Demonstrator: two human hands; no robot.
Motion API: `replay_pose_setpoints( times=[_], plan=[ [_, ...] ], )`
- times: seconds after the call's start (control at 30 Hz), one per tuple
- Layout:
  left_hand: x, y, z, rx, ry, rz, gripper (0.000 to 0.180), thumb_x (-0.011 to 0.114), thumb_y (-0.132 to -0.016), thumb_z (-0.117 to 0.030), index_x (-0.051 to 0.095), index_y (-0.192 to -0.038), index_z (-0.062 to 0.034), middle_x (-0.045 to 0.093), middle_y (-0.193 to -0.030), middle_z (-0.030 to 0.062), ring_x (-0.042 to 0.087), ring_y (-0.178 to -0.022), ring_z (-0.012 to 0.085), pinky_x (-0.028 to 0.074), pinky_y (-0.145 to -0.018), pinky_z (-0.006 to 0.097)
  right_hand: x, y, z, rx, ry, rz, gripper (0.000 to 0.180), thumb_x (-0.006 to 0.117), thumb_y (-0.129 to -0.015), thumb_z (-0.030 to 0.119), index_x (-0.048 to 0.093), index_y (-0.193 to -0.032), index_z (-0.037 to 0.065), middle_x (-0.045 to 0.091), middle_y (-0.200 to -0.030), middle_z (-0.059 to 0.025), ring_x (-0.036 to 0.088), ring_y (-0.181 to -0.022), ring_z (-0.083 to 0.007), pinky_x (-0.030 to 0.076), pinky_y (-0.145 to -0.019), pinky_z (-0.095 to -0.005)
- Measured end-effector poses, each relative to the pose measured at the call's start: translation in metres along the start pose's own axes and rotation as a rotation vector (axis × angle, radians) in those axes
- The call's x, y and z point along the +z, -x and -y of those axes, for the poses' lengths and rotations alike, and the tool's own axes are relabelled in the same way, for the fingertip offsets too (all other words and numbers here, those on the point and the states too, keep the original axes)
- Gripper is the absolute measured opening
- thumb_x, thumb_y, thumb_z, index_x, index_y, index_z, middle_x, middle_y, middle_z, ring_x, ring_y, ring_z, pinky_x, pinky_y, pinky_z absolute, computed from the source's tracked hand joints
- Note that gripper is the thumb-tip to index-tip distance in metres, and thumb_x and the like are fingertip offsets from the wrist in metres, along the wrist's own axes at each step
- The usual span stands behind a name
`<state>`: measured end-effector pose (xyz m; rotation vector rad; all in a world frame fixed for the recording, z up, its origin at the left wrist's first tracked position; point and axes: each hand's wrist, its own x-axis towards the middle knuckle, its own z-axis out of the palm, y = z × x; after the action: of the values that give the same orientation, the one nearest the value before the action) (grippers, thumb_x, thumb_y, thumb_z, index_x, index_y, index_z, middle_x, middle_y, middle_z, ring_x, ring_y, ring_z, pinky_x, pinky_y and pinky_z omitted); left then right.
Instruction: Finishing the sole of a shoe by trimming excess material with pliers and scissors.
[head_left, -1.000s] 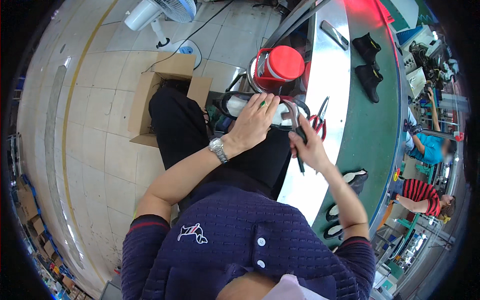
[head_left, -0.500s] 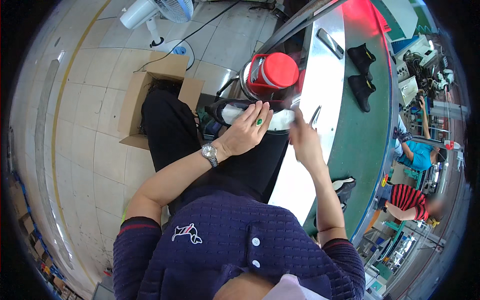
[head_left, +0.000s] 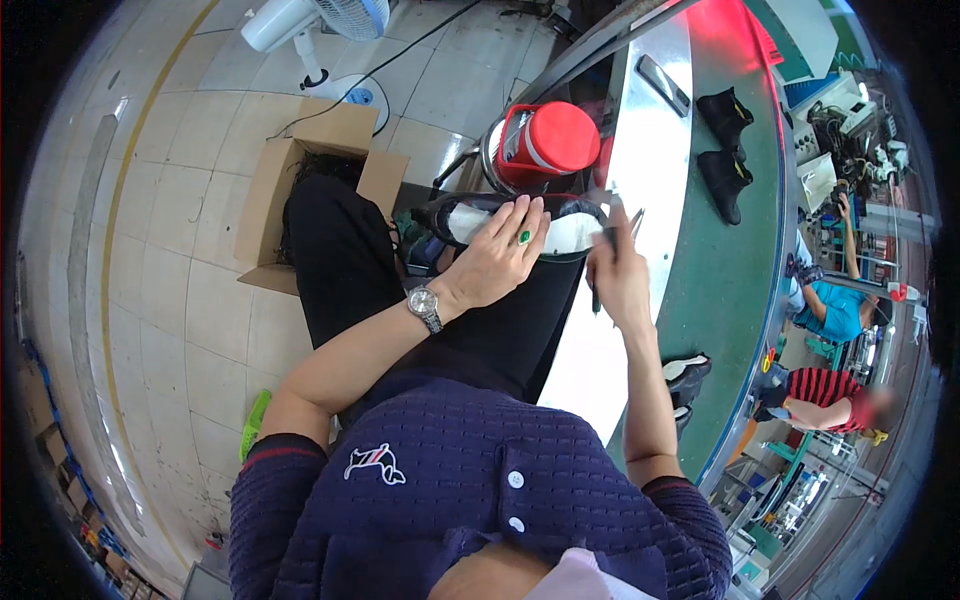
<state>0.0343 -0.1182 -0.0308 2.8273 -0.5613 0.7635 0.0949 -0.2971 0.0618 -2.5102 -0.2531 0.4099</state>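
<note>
Across my lap lies a black shoe (head_left: 573, 236), its underside turned up with white areas at both ends. My left hand (head_left: 505, 245) presses over the shoe's middle, fingers together. Beside the shoe's right end, my right hand (head_left: 622, 275) is closed around a dark-handled tool (head_left: 596, 298). The tool's upper end is blurred, so its exact kind does not show. A thin pointed metal object (head_left: 638, 219) shows just past the right hand, over the bright metal strip of the bench.
A red lidded bucket (head_left: 562, 138) stands beyond the shoe. Black shoes (head_left: 722, 185) and a phone (head_left: 662, 84) rest on the bench (head_left: 690, 290); another shoe (head_left: 686, 372) lies nearer. At left are an open carton (head_left: 270, 215) and a fan (head_left: 315, 30). Co-workers (head_left: 835, 310) are at right.
My right hand has shifted slightly right and down from the shoe's end, and the tool's dark handle now shows below it. My left hand keeps its place on the shoe.
</note>
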Motion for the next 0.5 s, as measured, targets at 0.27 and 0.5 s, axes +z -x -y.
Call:
replay_pose_setpoints(
  times=[0.27,0.5],
  plan=[
    [-0.002,-0.002,0.0,-0.039,0.078,-0.001,0.055,0.064,-0.08,-0.018,0.052,-0.126,0.0079,0.053,-0.129,0.0218,0.048,-0.125,0.0344,0.037,-0.106,0.041,0.009,-0.002,-0.008,0.02,0.059,0.062,0.056,0.051,-0.094,0.012,0.031,-0.146,0.006,0.061,-0.063,-0.0097,0.061,-0.052,-0.0205,0.05,-0.054,-0.0338],
    [-0.003,-0.005,0.0,-0.022,0.076,-0.041,0.05,0.063,-0.079,-0.014,0.054,-0.122,0.0095,0.057,-0.115,0.0199,0.05,-0.123,0.0365,0.038,-0.106,0.043,0.008,0.001,-0.005,-0.207,0.162,-0.029,0.054,0.057,-0.092,0.015,0.038,-0.142,0.008,0.06,-0.061,-0.0157,0.063,-0.054,-0.0285,0.049,-0.054,-0.0374]
  ],
)
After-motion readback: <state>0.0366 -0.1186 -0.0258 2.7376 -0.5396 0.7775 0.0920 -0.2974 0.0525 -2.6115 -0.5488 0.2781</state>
